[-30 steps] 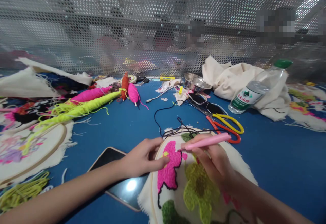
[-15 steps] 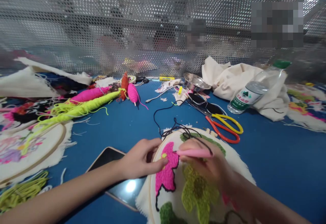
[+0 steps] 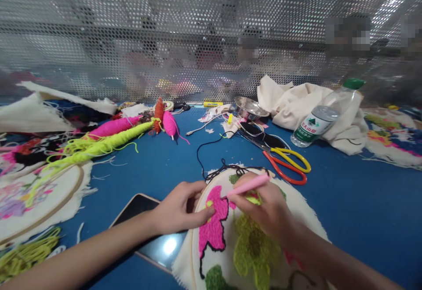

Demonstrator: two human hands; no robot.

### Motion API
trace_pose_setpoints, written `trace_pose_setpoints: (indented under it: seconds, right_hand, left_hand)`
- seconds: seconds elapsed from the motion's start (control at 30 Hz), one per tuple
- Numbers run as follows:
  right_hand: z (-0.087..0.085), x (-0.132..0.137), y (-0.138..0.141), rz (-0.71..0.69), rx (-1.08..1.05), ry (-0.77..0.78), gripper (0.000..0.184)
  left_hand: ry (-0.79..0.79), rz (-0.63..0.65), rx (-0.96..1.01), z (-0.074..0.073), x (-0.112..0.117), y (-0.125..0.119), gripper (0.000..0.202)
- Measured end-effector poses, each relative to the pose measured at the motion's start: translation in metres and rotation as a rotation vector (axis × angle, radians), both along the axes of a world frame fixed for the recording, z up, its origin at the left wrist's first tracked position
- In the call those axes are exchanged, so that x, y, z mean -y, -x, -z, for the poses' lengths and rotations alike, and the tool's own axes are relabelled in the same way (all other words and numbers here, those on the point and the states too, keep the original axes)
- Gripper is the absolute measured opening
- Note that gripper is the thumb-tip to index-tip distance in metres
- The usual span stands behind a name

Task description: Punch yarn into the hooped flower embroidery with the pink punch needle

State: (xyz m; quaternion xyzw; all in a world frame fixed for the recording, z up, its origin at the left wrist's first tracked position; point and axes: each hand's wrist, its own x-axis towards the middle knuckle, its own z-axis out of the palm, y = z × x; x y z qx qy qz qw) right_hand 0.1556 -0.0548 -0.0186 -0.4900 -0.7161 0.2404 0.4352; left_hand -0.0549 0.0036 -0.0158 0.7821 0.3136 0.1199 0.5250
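White cloth stretched in an embroidery hoop (image 3: 195,237) bears a pink flower (image 3: 212,224) partly edged in black, a yellow-green flower (image 3: 252,248) and green leaves. My left hand (image 3: 184,206) grips the hoop's left rim, thumb on top of the pink flower, the other fingers hidden beneath. Closed around a pink punch needle pen (image 3: 249,184), my right hand (image 3: 267,206) holds it slanted, its tip at the pink flower's upper right edge. Black yarn (image 3: 211,173) lies in loops along the hoop's far side and trails across the table.
A phone (image 3: 165,250) lies partly under my left forearm. Scissors (image 3: 290,164) with red and yellow handles, a water bottle (image 3: 313,125), a metal bowl (image 3: 250,107) and bundled yarn (image 3: 108,140) lie beyond. Another hoop (image 3: 77,186) sits left. A perforated metal screen (image 3: 181,30) stands behind.
The pink pen has tilted, its rear end rising, and my right hand has turned with it. The black yarn loop has dropped toward the hoop's far edge. My left hand keeps its hold.
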Motion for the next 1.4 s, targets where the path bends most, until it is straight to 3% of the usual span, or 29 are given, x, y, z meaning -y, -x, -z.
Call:
trace_pose_setpoints:
  seconds: [0.07,0.17,0.33,0.93,1.23,1.4]
  right_hand:
    - [0.000,0.002,0.001,-0.093,0.128,-0.097,0.008]
    - [-0.001,0.004,0.001,-0.131,0.175,-0.059,0.011]
    - [0.002,0.008,-0.005,-0.056,-0.001,-0.022,0.015]
    - [0.007,0.010,-0.008,0.063,0.067,-0.048,0.020]
    - [-0.009,0.003,0.004,-0.111,0.152,-0.072,0.009]
    - [-0.003,0.000,0.008,-0.156,0.297,-0.141,0.013]
  left_hand:
    - [-0.001,-0.002,-0.003,0.000,0.000,0.000,0.025]
    - [0.012,-0.011,0.002,-0.001,0.000,-0.001,0.026]
    - [0.041,-0.013,0.007,-0.002,-0.001,-0.002,0.027]
    - [0.013,-0.001,-0.038,0.000,-0.003,-0.003,0.025]
    - [-0.105,0.011,-0.060,0.000,-0.001,-0.002,0.026]
    - [-0.127,0.000,-0.075,-0.001,-0.001,-0.003,0.027]
